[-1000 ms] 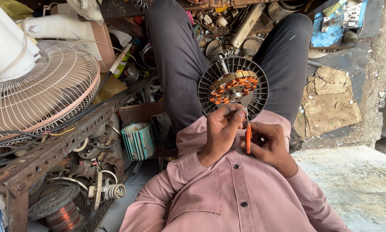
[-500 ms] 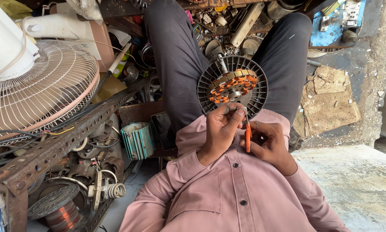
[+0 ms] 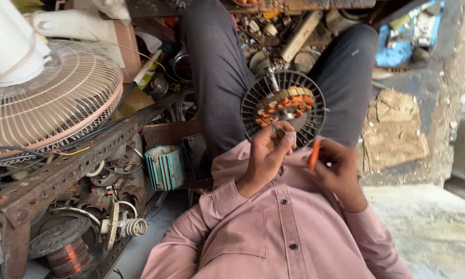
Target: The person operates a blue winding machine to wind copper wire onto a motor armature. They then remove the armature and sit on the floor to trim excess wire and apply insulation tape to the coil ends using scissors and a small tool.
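Up close, orange tool (image 3: 314, 154) beside stator (image 3: 284, 108)

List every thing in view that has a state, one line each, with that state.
Fan motor stator: uncovered, copper windings exposed, resting on the lap.
Left hand: fingers pinched on a small part at the stator's edge.
Right hand: closed around an orange tool.
Fan guard: detached, lying tilted.
Wire spool: partly wound.

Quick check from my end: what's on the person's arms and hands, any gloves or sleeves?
No gloves: both the left hand and the right hand are bare. Long dusty-pink shirt sleeves reach the wrists, with buttoned cuffs. No watch or rings that I can make out.
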`<state>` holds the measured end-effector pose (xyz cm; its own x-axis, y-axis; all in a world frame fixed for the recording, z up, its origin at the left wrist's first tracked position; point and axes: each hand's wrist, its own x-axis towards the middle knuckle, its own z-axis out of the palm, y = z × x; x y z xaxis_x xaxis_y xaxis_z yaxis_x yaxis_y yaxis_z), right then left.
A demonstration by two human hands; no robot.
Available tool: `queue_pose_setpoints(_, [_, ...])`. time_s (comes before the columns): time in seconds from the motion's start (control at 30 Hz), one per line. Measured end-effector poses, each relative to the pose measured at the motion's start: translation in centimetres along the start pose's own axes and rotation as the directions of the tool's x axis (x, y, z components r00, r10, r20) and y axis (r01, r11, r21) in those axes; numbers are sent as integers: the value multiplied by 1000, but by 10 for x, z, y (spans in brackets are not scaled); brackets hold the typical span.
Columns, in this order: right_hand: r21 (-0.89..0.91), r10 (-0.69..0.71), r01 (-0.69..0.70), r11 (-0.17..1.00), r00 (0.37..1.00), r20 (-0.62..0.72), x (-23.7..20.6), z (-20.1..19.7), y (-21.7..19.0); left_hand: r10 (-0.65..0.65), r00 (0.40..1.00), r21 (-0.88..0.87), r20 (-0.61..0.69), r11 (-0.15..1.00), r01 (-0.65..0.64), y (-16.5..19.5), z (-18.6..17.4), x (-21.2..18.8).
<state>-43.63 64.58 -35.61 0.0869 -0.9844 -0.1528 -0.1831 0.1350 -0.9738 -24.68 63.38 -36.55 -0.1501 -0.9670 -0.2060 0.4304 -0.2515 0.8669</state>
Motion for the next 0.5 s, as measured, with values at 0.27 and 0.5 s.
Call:
queue_pose_setpoints(0.27, [-675, -75, 85, 733, 996, 45, 53, -13, -13, -28, 999, -108, 46, 994, 33, 3, -21, -2])
queue_pose_setpoints(0.5, [-593, 79, 52, 804, 978, 193, 66, -10, -3, 41, 999, -126, -29, 991, -44, 10, -25, 0])
